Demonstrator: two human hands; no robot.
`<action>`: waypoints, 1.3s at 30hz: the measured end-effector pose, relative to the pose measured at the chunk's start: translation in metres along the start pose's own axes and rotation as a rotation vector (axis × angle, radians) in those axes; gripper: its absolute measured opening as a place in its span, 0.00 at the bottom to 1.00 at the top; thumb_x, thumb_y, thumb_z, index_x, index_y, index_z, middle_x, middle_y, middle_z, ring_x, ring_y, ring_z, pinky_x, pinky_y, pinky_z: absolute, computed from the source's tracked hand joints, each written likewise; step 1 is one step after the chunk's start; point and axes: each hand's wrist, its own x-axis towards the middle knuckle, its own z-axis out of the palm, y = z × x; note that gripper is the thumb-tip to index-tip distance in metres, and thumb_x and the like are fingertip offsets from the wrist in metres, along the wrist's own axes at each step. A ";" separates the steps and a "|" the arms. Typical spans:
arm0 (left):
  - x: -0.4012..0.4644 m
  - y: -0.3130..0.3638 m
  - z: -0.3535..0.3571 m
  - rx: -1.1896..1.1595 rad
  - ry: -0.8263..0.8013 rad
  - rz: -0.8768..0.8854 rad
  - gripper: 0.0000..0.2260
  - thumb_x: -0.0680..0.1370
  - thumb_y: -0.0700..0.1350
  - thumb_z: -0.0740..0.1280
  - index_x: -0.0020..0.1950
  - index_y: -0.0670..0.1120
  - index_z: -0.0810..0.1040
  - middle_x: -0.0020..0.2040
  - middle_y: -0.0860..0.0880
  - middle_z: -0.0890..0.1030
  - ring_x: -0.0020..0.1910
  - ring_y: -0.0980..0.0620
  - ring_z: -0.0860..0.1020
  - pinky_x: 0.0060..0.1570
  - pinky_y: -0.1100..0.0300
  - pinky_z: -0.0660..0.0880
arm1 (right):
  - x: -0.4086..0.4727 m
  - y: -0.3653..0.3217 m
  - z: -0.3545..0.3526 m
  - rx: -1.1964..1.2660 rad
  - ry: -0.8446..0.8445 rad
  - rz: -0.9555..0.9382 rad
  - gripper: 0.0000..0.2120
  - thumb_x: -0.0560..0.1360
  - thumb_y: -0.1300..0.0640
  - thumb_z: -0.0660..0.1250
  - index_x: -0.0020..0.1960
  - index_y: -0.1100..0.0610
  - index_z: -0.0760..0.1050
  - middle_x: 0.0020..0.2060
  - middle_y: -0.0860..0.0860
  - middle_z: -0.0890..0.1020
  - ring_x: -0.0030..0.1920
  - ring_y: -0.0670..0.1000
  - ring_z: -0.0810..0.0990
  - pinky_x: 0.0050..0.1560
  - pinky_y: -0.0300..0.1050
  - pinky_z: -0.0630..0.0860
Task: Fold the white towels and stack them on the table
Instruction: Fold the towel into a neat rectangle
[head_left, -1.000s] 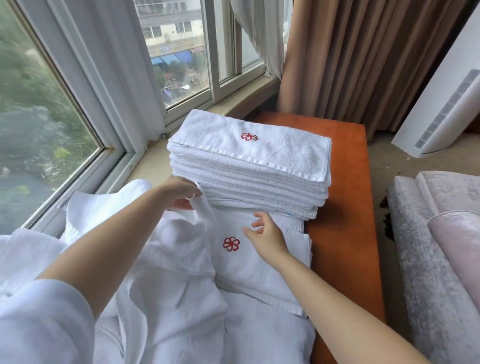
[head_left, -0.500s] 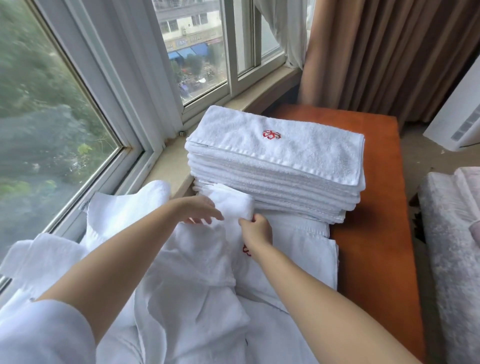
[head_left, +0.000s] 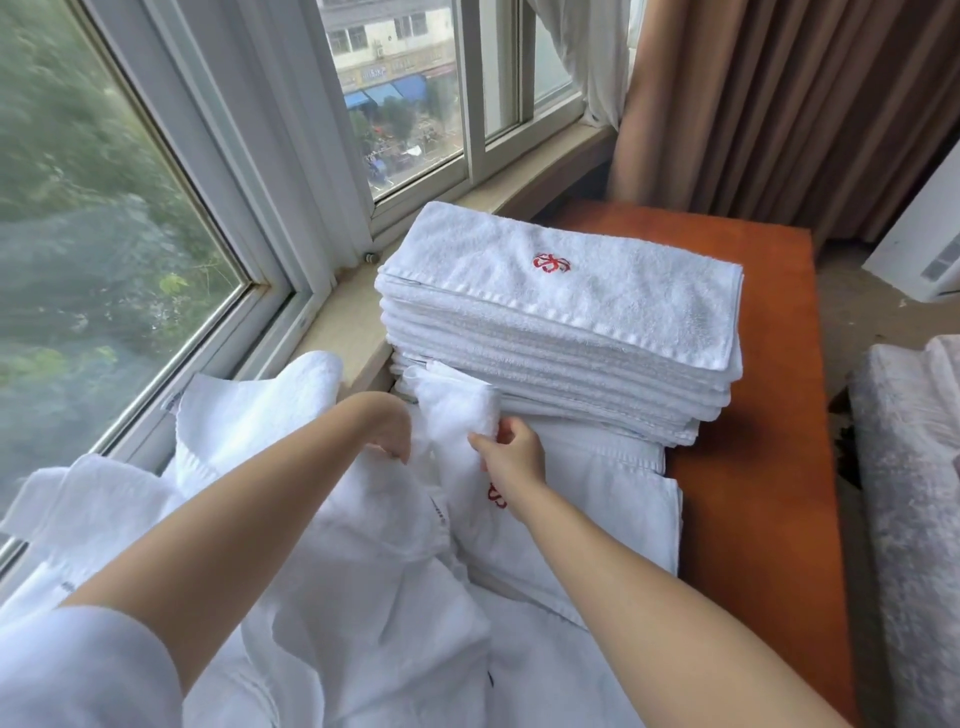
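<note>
Hands (head_left: 511, 449) pinch towel (head_left: 457, 410) pointing stackward.

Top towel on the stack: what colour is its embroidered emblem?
Red, on the white top towel; clearest in the head view.

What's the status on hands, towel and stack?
Right hand pinches loose towel at its raised fold. Left hand grips the same cloth. Folded stack sits neat on table. Nothing in the way.
</note>
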 end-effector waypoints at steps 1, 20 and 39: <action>-0.001 -0.002 0.000 0.013 0.013 -0.013 0.15 0.79 0.46 0.64 0.61 0.39 0.79 0.50 0.45 0.79 0.45 0.49 0.75 0.40 0.63 0.72 | 0.000 -0.001 0.003 0.044 -0.012 -0.001 0.07 0.71 0.58 0.72 0.42 0.54 0.74 0.36 0.48 0.79 0.28 0.43 0.77 0.32 0.38 0.73; -0.037 -0.039 0.009 -0.795 0.236 0.072 0.21 0.72 0.31 0.69 0.63 0.46 0.75 0.55 0.44 0.76 0.49 0.47 0.76 0.48 0.57 0.76 | -0.028 -0.028 0.003 0.153 -0.468 0.292 0.22 0.80 0.38 0.54 0.62 0.49 0.77 0.58 0.46 0.81 0.61 0.49 0.77 0.56 0.43 0.70; -0.097 0.003 -0.039 -1.041 0.426 0.356 0.15 0.73 0.41 0.75 0.58 0.48 0.80 0.52 0.47 0.79 0.48 0.50 0.78 0.53 0.56 0.77 | -0.073 -0.068 -0.064 0.185 -0.115 -0.184 0.05 0.75 0.54 0.70 0.48 0.55 0.79 0.41 0.48 0.82 0.42 0.49 0.80 0.41 0.40 0.75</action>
